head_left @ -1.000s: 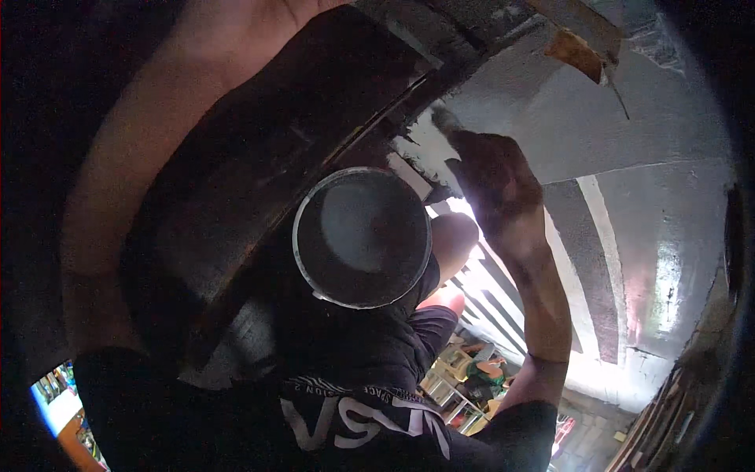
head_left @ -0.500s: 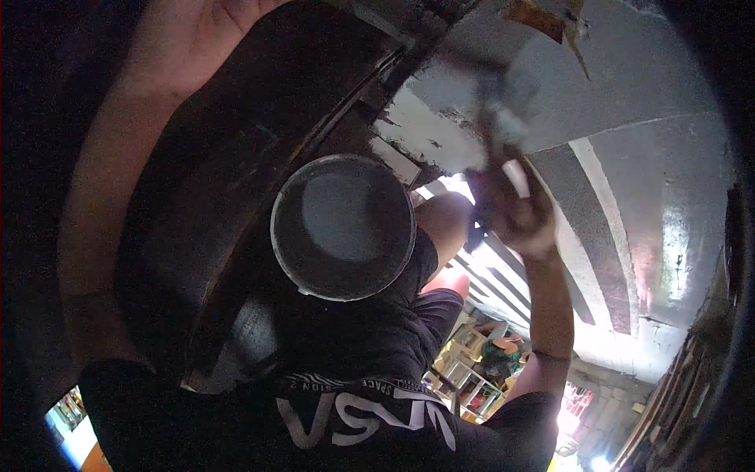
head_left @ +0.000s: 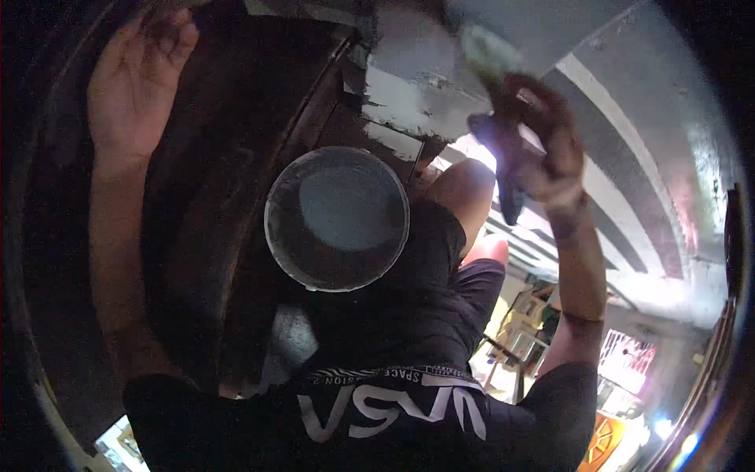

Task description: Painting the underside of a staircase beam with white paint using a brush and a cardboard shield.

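Pressing flat against a dark curved metal surface (head_left: 212, 157) at the upper left of the frame, the left hand (head_left: 134, 79) has its fingers spread wide and holds nothing, only bracing. Toward the middle sits a round grey-rimmed paint can (head_left: 336, 218), seen from above with pale grey paint inside; what carries it is hidden, so I cannot tell how it is supported. At the upper right, the right hand (head_left: 543, 149) is wrapped tight around the dark handle of a paintbrush (head_left: 495, 102), whose pale, paint-loaded bristles lie against the grey painted panel with white stripes (head_left: 629, 102) near the top edge. The brush looks light and stiff in the handle, soft at the bristles, and probably slick where wet paint has run onto it; the handle's mid-length, where the fingers now close, seems the sound place to hold it. Its head is blurred, so its exact shape is unclear.
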A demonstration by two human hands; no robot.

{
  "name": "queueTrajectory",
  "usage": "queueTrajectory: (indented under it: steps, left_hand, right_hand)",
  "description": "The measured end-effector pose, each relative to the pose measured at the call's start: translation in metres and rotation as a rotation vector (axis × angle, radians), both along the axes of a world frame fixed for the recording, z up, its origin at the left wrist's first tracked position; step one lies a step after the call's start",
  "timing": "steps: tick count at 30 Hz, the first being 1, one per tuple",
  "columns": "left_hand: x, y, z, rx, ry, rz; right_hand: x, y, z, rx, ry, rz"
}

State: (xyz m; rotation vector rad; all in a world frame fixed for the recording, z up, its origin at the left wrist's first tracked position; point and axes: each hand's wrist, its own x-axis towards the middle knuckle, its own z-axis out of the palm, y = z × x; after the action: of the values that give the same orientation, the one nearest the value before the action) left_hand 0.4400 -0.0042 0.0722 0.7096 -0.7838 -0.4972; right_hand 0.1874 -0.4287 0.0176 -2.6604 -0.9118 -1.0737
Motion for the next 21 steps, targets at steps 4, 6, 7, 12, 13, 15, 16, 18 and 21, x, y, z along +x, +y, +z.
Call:
queueTrajectory:
  steps: [4,6,7,12,13,15,16,18,21]
  left_hand:
    - [0.002,-0.01,-0.015,0.06,0.053,0.028]
    - [-0.002,-0.016,-0.013,0.064,0.001,0.016]
    - [-0.005,-0.016,-0.011,0.049,-0.025,-0.016]
    - [-0.011,-0.015,-0.005,0.002,0.023,-0.039]
    - [-0.011,-0.015,-0.005,0.011,0.031,-0.022]
    - [-0.01,-0.016,-0.006,0.019,0.058,-0.025]
    - [-0.009,-0.017,-0.006,0.016,0.072,-0.045]
    - [-0.008,-0.019,-0.005,0.009,0.097,-0.072]
    - [-0.01,-0.02,-0.004,0.013,0.115,-0.056]
  right_hand:
    - [0.005,0.012,-0.004,-0.164,-0.2,0.058]
    - [0.01,0.02,-0.039,-0.151,-0.051,0.038]
    - [0.011,0.021,-0.06,-0.229,0.023,0.018]
    - [-0.006,0.009,-0.13,-0.281,0.329,-0.091]
    - [-0.01,0.004,-0.129,-0.164,0.411,-0.099]
    - [-0.016,-0.003,-0.113,0.247,0.676,-0.131]
    - [-0.016,-0.004,-0.101,0.524,0.894,-0.211]
    - [-0.018,-0.013,-0.064,0.313,0.505,-0.189]
    - [-0.029,-0.016,-0.028,-0.128,-0.021,-0.042]
